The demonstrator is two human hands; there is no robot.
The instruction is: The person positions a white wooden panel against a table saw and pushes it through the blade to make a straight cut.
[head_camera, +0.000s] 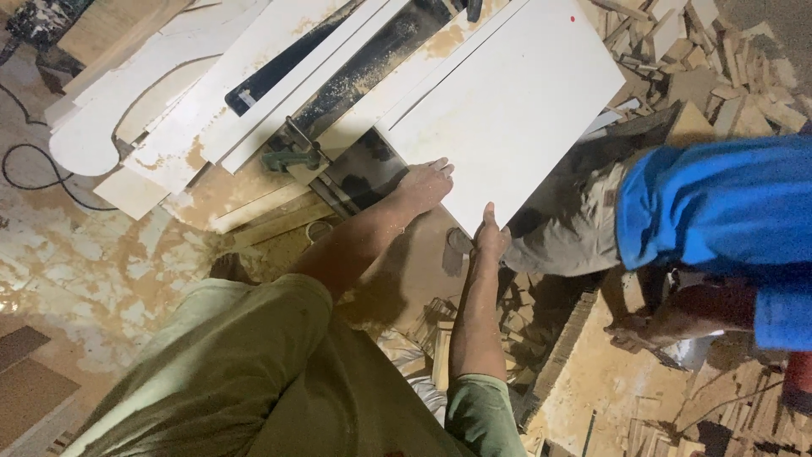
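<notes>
One board: white panel, flat on the sawdust-strewn worktop, its near edge toward the person.
Handling: looks stiff and flat, probably fairly heavy for its spread; the smooth white face is likely slick under dust, and the corners could chip.
Where to hold: best by the near edge and corner, palms spread wide apart to keep it from twisting.
Left hand: fingers spread, pressed flat on the board's near left corner, gripping nothing.
Right hand: fingers curled up over the near edge, pinching it.
Nearby: green clamp just left of the board; white strips lie alongside; offcuts piled on the floor beyond.
Other person: blue sleeve at right, close to the board's right edge; their hand is lower down, apart from it.
Hidden: the board's far end is cut off by the frame; its thickness and underside cannot be seen; the dark machine bed beneath is mostly covered.
</notes>
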